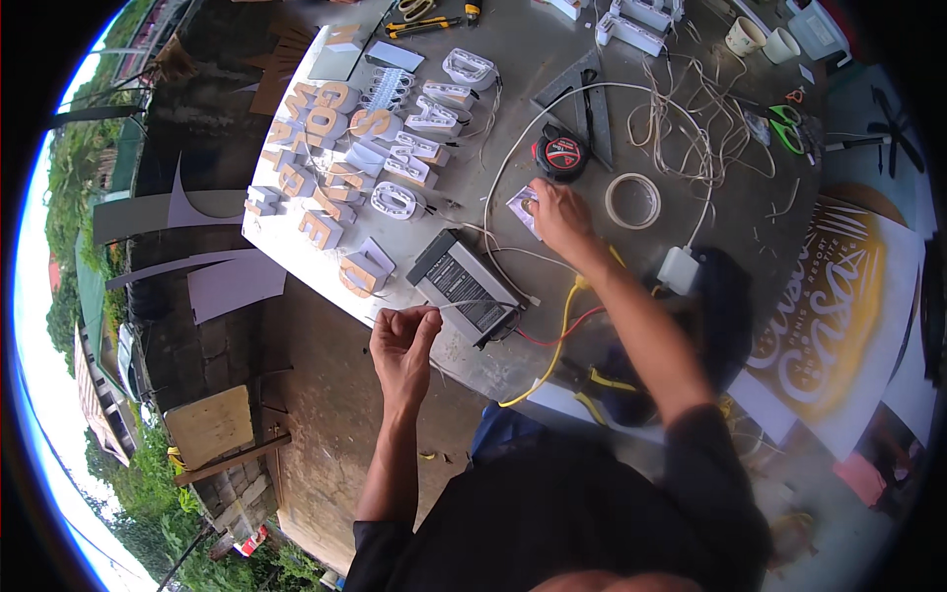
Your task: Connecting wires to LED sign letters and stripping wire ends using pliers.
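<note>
Over the near edge of the table, my left hand (402, 350) is closed in a pinch on a thin white wire (456, 304). The wire runs to the right across a grey and black power supply box (469, 286) with a printed label. My right hand (564, 225) reaches farther out, its fingers closed at a small purple and white packet (521, 209) on the table. Just beyond that hand sits a black and red tape measure (560, 154). A roll of tape (632, 201) lies to its right.
Rows of channel letters (330, 187) cover the table's left side. Loose white cable (681, 118), green-handled scissors (786, 128) and paper cups (745, 37) lie far right. A yellow cord (564, 335) and white adapter (679, 269) are near my right arm. A printed sign sheet (834, 316) stands right.
</note>
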Available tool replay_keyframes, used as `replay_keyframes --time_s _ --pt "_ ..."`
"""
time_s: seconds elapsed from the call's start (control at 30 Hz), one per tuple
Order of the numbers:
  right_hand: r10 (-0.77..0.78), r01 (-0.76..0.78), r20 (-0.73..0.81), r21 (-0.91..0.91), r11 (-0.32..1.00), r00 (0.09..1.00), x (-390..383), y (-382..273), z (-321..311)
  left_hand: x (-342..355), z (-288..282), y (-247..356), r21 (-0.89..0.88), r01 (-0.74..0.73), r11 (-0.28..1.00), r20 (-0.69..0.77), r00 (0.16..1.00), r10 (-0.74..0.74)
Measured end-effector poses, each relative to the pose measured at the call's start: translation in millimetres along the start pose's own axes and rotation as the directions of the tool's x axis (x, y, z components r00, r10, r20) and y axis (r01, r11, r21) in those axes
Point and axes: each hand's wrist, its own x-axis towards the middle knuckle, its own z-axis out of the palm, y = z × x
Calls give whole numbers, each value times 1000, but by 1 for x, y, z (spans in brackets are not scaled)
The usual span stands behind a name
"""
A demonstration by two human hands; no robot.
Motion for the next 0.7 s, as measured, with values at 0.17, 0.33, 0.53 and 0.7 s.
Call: replay_keyframes --time_s 0.17,0.33,0.53,0.7 --pt "-13 19 41 -139 990 999 6 1 5 -40 -47 -24 12 70 997 -74 995 -69" --pt "81 -38 104 -363 931 991 10 -8 11 -61 -64 -39 -86 71 994 -97 992 -80" --pt "66 -18 53 -634 773 996 10 -22 11 -74 -84 -42 -81 51 995 -160 985 -64" --pt "39 -58 -47 -516 855 998 -4 -55 -41 -82 -102 -34 3 64 998 -206 977 -62"
